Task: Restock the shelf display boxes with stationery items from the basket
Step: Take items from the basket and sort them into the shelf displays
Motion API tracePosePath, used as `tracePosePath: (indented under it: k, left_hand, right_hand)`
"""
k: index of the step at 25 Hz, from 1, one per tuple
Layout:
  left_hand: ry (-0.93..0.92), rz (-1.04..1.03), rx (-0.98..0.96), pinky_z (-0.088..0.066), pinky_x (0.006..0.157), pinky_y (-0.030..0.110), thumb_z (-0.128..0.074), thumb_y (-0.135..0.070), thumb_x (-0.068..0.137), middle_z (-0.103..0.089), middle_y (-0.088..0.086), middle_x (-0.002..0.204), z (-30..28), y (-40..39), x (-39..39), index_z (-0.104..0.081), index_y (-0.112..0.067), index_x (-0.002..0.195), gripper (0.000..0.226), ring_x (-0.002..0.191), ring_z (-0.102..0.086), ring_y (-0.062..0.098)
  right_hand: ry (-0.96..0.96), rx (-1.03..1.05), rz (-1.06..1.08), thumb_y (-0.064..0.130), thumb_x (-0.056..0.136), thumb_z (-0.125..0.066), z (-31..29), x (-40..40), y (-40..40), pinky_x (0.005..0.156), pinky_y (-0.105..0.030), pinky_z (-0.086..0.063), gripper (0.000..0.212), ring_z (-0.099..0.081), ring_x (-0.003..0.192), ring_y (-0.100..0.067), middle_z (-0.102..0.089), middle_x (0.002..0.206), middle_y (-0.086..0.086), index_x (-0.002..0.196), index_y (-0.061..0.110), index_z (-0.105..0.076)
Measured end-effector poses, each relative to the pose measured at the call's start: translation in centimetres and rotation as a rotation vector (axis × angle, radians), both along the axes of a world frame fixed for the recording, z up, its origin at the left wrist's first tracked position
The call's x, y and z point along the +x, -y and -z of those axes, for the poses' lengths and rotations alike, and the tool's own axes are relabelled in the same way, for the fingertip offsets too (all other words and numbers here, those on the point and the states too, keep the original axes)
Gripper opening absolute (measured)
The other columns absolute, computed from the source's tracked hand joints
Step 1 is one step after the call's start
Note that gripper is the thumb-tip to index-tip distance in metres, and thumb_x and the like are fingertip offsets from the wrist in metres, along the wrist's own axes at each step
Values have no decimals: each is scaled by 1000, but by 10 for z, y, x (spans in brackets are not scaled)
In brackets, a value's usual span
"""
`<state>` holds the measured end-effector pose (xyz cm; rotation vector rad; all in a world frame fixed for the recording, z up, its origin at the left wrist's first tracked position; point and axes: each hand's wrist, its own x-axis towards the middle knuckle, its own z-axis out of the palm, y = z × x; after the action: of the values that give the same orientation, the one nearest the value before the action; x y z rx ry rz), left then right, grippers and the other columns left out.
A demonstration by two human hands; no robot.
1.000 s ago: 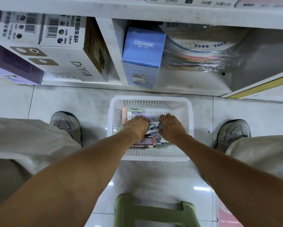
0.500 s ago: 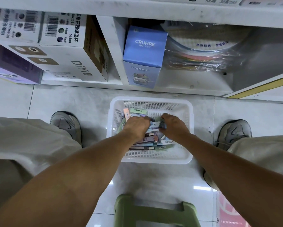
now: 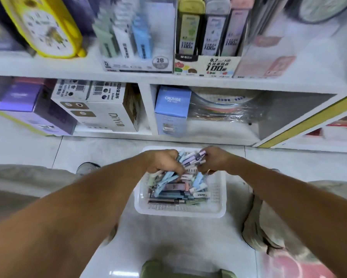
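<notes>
Gripping a fanned bundle of slim pastel stationery packs [image 3: 190,159], the left hand [image 3: 164,162] curls its fingers around one end, while the right hand [image 3: 213,161] pinches the other end. Both hands hold the bundle above the far half of the white plastic basket [image 3: 218,199] on the tiled floor. More packs [image 3: 176,190] lie loose inside the basket. Display boxes [image 3: 206,66] stand on the white shelf [image 3: 68,68] above, blurred.

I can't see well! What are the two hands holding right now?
Left hand: grips a bunch of small stationery packs.
Right hand: pinches the same bunch, above the white basket.
</notes>
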<state>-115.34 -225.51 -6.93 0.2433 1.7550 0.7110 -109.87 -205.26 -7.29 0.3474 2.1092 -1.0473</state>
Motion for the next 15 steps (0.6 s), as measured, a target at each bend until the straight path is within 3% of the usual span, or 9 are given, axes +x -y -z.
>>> tracePosePath:
  k: [3,6,9,12,15]
  left_hand:
    - [37,-81,192,-59,78,35,-69,2,82,-72,9,95,-69,-7,-8,-62,-12,99,23,83,-71,19]
    - [13,-150,322,-56,90,43,-67,8,82,-72,18,101,-140,-13,-10,-63,-5,105,27,92,-70,27]
    - [-3,-173,459,-60,75,33,-60,13,83,-74,15,87,-198,-16,-5,-66,-4,98,24,78,-71,23]
    - [-25,-312,554,-58,62,29,-60,11,81,-71,19,83,-250,-19,-5,-61,4,109,29,72,-70,25]
    - [-36,-453,605,-58,58,28,-59,8,86,-70,21,79,-292,-25,-14,-62,5,108,23,67,-67,23]
  right_hand:
    - [6,-303,56,-8,85,-72,-78,-3,-17,66,-23,-59,22,-72,74,-15,-76,88,-9,105,1,-70]
    - [-51,-500,99,-7,85,-71,-158,-1,-29,68,-21,-59,24,-72,75,-18,-75,91,-13,106,3,-71]
    - [-135,-662,246,4,84,-73,-221,-1,-36,62,-21,-59,20,-71,70,-18,-73,92,-19,103,1,-72]
    - [-268,-715,392,8,80,-75,-274,-8,-32,51,-18,-55,14,-67,58,-15,-72,80,-19,90,0,-74]
    - [-443,-699,518,12,74,-78,-313,-20,-25,51,-17,-54,18,-66,59,-13,-71,76,-13,86,2,-70]
